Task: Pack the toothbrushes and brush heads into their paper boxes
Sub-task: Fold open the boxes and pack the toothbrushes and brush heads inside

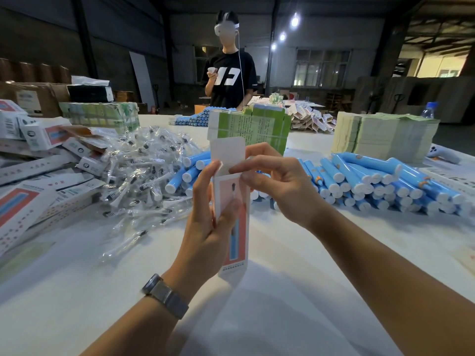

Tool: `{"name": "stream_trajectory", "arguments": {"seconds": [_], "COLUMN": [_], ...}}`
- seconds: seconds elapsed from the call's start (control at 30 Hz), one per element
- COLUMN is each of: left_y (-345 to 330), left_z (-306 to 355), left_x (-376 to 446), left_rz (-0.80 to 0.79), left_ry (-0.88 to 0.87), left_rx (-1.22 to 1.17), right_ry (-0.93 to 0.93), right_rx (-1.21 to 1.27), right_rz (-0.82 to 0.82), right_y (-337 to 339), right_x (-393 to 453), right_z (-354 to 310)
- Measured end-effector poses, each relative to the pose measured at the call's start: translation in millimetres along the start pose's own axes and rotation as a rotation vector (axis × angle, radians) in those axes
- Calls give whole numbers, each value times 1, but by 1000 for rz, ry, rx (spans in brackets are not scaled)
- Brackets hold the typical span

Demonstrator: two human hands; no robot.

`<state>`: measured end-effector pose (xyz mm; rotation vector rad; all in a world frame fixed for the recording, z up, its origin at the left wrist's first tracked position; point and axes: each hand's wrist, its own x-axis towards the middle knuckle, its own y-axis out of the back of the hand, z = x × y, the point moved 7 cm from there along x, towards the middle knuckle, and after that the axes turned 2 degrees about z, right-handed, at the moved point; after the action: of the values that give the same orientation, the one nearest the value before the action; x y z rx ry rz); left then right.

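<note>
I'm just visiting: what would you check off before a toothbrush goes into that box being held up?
1. Paper box gripped by left hand: ok.
2. Top flap open, standing upright: ok.
3. Right hand free to fetch: not ok, its fingers pinch the box top.
4. Blue toothbrushes heaped on the right: ok.
5. Wrapped brush heads heaped on the left: ok.
6. Box inside empty: cannot tell.

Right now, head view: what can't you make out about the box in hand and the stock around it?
- Paper box: inside hidden by its front panel and raised flap; cannot tell if anything is loaded.
- Left hand covers the box's left edge; right hand covers the opening's right side.
- Print on the green stack: too small to read.
- Brush heads: wrapper glare blurs count.
- Flat boxes: cut off by left edge.
</note>
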<state>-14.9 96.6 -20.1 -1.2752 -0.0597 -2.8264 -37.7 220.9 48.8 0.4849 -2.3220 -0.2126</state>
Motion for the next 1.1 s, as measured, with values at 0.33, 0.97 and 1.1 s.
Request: {"name": "stream_trajectory", "arguments": {"seconds": [0.33, 0.97, 1.1], "left_y": [-4, -12, -11], "left_z": [0, 1, -3], "left_x": [1, 1, 1], "left_rz": [-59, -110, -97], "left_ry": [90, 79, 91], "left_rx": [-169, -180, -172], "right_ry": [22, 81, 115], "right_rx": [63, -236, -338], "right_rz": [69, -61, -56], "right_y": [7, 1, 0], "right_x": [2, 4, 5], "right_z": [-7, -18, -21]}}
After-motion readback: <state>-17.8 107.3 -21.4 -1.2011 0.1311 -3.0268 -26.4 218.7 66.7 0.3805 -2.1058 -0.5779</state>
